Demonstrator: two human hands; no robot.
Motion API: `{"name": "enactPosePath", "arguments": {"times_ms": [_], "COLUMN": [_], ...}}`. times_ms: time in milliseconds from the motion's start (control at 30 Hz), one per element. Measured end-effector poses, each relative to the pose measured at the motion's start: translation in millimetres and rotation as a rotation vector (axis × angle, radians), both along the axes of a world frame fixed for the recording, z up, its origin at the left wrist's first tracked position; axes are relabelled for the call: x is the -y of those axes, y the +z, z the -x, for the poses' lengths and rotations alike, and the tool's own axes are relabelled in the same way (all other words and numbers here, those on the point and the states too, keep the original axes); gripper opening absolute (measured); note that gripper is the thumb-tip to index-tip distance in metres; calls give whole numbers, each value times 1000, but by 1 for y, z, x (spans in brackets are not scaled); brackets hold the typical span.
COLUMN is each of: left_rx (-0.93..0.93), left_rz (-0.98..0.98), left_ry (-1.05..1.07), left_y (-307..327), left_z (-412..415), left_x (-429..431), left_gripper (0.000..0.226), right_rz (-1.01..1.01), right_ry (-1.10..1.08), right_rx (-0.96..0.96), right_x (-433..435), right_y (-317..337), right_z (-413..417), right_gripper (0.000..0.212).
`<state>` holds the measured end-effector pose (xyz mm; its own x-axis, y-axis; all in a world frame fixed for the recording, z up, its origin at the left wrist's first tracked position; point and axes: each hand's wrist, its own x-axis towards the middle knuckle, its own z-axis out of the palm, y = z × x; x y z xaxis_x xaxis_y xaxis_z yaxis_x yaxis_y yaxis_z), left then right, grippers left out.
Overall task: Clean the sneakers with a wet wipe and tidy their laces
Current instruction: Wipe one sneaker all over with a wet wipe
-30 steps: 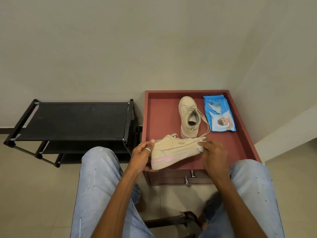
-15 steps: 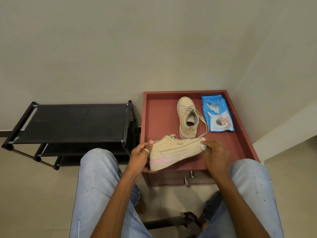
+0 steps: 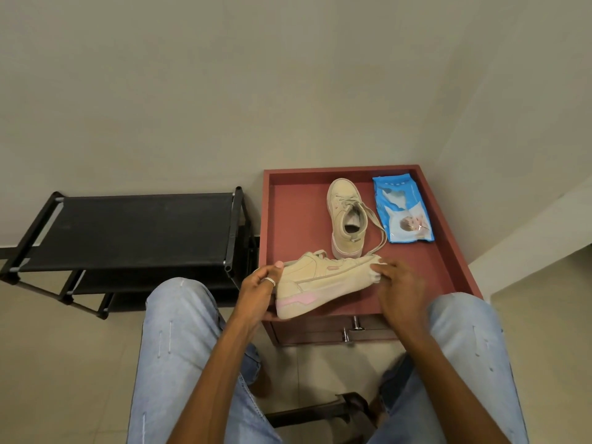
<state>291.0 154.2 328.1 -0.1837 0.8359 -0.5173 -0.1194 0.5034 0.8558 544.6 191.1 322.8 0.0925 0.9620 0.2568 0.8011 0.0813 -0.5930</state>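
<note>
A beige sneaker with a pink heel stripe lies on its side over the front edge of the red cabinet top. My left hand grips its heel end. My right hand presses a white wet wipe against its toe; most of the wipe is hidden under my fingers. The second beige sneaker stands upright further back, with its loose lace trailing to the right.
A blue pack of wet wipes lies at the back right of the cabinet top. A black shoe rack stands to the left. My knees in light jeans frame the cabinet's drawer handles.
The held sneaker and both hands have stayed nearly in place; my right hand shifted slightly along the toe with the wipe.
</note>
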Motion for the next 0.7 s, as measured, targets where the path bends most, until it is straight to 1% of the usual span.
{"name": "enactPosePath", "arguments": {"times_ms": [67,100,133,233,267,333,367,433,500,567,633,700], "left_rx": [-2,0,1,6,11,12,9,-5,-13,-11,-9,-3], "left_rz": [-1,-2,0,9,11,10,8,6,4,3,7,11], "left_ry": [2,3,5,9,11,11,10,7,5,5,5,8], "left_y": [-1,-1,-1,-2,-2,-1,-1,-1,-1,-1,-2,-1], "left_z": [0,0,0,1,1,1,0,0,0,0,0,0], "left_x": [0,0,0,-1,0,0,0,0,0,0,0,0], "left_gripper": [27,27,27,26,26,26,26,26,25,24,24,24], "right_rz": [-105,-115,-100,51,95,118,124,112,34,-27,-19,86], "right_ry": [159,208,209,-24,-69,-101,-111,-82,27,140,138,11], "right_rx": [113,134,109,-53,-86,-142,-153,-81,42,113,67,-77], "right_x": [11,13,10,-10,-16,-24,-24,-19,-9,-2,-9,-24], "right_y": [-8,-11,-11,-8,-9,-9,-8,-6,-5,-5,-4,-9], "right_z": [5,4,2,-10,-14,-19,-21,-19,-11,-7,-13,-22], "right_gripper": [39,40,40,37,36,35,35,34,36,38,36,36]}}
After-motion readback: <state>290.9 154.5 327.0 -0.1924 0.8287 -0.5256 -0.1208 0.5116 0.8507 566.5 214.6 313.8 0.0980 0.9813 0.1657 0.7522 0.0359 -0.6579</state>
